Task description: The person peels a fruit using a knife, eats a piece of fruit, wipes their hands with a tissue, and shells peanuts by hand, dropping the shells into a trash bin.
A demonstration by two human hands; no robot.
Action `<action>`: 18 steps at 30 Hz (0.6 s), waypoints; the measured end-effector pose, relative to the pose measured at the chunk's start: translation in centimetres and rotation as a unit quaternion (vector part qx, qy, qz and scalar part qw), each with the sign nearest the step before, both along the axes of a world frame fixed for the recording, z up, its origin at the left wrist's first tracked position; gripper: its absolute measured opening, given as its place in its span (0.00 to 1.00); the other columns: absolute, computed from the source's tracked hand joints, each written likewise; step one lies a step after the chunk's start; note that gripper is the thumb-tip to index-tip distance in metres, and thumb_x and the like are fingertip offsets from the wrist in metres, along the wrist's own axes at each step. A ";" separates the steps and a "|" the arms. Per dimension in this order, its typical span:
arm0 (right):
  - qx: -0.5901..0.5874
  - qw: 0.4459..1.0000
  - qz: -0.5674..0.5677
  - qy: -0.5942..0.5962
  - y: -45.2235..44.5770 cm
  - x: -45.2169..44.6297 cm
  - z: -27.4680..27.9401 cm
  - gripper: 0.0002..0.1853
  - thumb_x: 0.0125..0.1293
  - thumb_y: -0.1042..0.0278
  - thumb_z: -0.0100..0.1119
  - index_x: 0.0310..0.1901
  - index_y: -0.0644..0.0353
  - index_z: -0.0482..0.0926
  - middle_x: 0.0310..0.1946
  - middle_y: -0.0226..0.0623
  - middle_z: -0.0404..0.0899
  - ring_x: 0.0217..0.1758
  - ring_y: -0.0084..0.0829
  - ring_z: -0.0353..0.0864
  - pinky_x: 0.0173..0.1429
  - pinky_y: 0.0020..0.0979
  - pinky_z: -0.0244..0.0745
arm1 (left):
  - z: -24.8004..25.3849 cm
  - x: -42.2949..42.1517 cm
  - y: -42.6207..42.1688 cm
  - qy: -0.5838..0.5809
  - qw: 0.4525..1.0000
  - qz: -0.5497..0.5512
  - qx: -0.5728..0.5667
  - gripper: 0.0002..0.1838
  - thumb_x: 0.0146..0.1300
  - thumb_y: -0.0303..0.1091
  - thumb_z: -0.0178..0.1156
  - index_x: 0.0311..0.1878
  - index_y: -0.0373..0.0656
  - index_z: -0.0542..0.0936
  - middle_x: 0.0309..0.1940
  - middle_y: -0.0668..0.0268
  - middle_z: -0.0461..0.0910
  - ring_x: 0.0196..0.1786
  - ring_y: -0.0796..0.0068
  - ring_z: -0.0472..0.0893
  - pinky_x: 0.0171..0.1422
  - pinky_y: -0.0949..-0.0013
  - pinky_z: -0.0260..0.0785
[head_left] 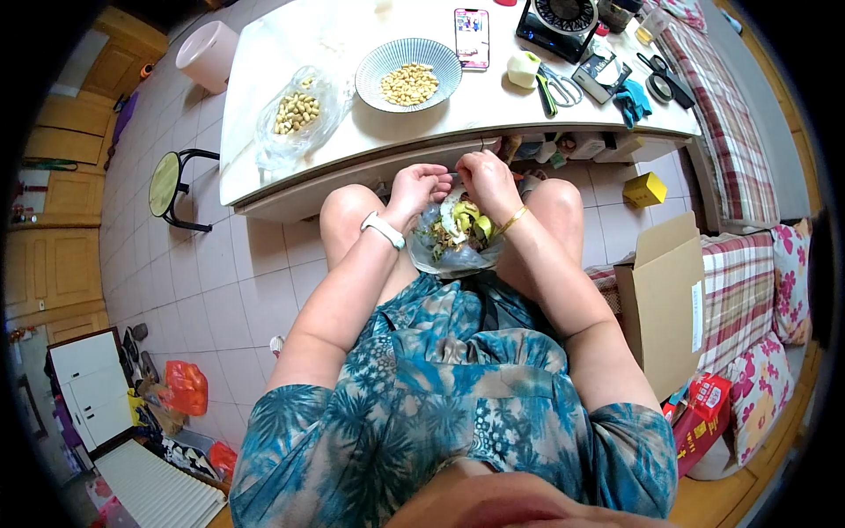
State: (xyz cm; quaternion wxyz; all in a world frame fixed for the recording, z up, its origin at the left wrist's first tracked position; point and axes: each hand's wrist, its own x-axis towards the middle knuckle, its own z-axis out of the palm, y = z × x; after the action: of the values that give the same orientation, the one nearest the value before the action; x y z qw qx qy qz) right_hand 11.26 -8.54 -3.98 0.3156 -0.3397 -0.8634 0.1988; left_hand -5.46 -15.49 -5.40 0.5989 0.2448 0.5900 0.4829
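My left hand (pixel 424 188), with a white watch on the wrist, has its fingers curled together; what they pinch is too small to make out. Close beside it my right hand (pixel 489 183) is closed, knuckles up, and hides whatever is between its fingertips. Both are above a plastic bag (pixel 449 261) between my knees, which holds yellow-green fruit peels (pixel 473 223) and brownish scraps. Beyond my hands, on the table, a ribbed bowl (pixel 374 66) contains pale kernels (pixel 409 84). To its left, nuts (pixel 297 113) lie on a clear plastic bag (pixel 275 151).
The white table (pixel 343 26) also carries a phone (pixel 472 39), a peeled fruit (pixel 523 69), scissors (pixel 563 88), a green-handled tool (pixel 546 95) and a small fan (pixel 561 31). A stool (pixel 165 185) stands left; a cardboard box (pixel 664 304) is at my right.
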 end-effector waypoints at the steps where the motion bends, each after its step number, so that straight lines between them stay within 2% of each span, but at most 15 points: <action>1: 0.001 0.999 0.002 -0.036 0.2 0.2 -0.7 0.03 0.59 0.73 0.61 0.31 0.59 0.84 0.31 0.43 0.84 0.41 0.46 0.83 0.48 0.43 0.80 | 0.1 -0.1 0.1 -0.001 1.000 0.014 0.002 0.12 0.75 0.21 0.52 0.56 0.31 0.79 0.45 0.58 0.86 0.41 0.75 0.85 0.45 0.76 0.82; 4: -0.026 0.989 0.039 -0.139 0.1 0.5 -2.4 0.04 0.57 0.72 0.61 0.29 0.57 0.85 0.30 0.44 0.84 0.41 0.47 0.83 0.48 0.45 0.80 | -0.1 -0.3 0.0 -0.013 1.000 0.028 0.004 0.12 0.75 0.21 0.52 0.57 0.31 0.78 0.46 0.57 0.85 0.42 0.75 0.85 0.45 0.76 0.82; 7: 0.001 0.982 0.068 -0.178 -0.3 0.4 -2.9 0.04 0.57 0.70 0.61 0.30 0.57 0.85 0.31 0.44 0.84 0.40 0.47 0.84 0.49 0.46 0.80 | -0.4 -0.2 -0.1 -0.035 0.999 0.031 0.006 0.13 0.75 0.21 0.51 0.58 0.31 0.77 0.48 0.56 0.85 0.43 0.74 0.86 0.46 0.75 0.83; 10: 0.006 0.982 0.087 -0.169 -0.5 0.2 -2.2 0.04 0.58 0.69 0.62 0.29 0.56 0.85 0.33 0.42 0.84 0.38 0.46 0.85 0.46 0.45 0.80 | -0.4 -0.2 0.0 -0.026 0.999 0.027 0.000 0.14 0.74 0.20 0.51 0.59 0.31 0.77 0.49 0.56 0.85 0.44 0.73 0.86 0.47 0.75 0.83; 13: -0.029 0.991 0.032 -0.127 -1.0 -0.1 0.1 0.03 0.60 0.68 0.63 0.31 0.55 0.84 0.33 0.41 0.82 0.37 0.45 0.85 0.43 0.44 0.81 | -0.6 -0.2 0.0 -0.029 0.999 0.029 0.001 0.15 0.73 0.19 0.51 0.59 0.30 0.77 0.49 0.56 0.85 0.44 0.73 0.86 0.50 0.73 0.83; 15: -0.030 0.999 0.010 -0.035 -1.2 -0.4 1.5 0.04 0.60 0.66 0.65 0.34 0.55 0.84 0.32 0.39 0.81 0.37 0.45 0.85 0.40 0.44 0.82 | -0.4 0.0 -0.1 -0.029 0.999 0.040 0.009 0.14 0.73 0.19 0.51 0.58 0.30 0.78 0.47 0.59 0.85 0.42 0.75 0.85 0.46 0.75 0.82; 16: -0.031 0.999 0.010 -0.035 -1.3 -0.4 1.9 0.04 0.60 0.66 0.65 0.34 0.55 0.84 0.32 0.39 0.81 0.37 0.45 0.85 0.40 0.44 0.82 | -0.6 0.1 -0.1 -0.029 0.999 0.040 0.008 0.14 0.73 0.19 0.51 0.58 0.30 0.78 0.47 0.59 0.85 0.42 0.75 0.85 0.46 0.75 0.82; 18: -0.018 0.998 0.060 -0.005 -1.4 -0.4 2.4 0.06 0.60 0.66 0.66 0.37 0.56 0.84 0.33 0.39 0.80 0.37 0.46 0.84 0.40 0.45 0.81 | -0.8 0.2 -0.1 -0.026 0.999 0.022 0.030 0.13 0.73 0.19 0.51 0.56 0.32 0.81 0.44 0.62 0.86 0.39 0.79 0.84 0.40 0.79 0.77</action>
State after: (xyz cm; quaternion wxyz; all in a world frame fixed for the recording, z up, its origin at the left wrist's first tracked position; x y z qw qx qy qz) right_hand 10.84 -9.97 -1.55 0.2923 -0.2944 -0.8800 0.2312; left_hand -5.22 -15.62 -6.17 0.5957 0.2369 0.5646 0.5199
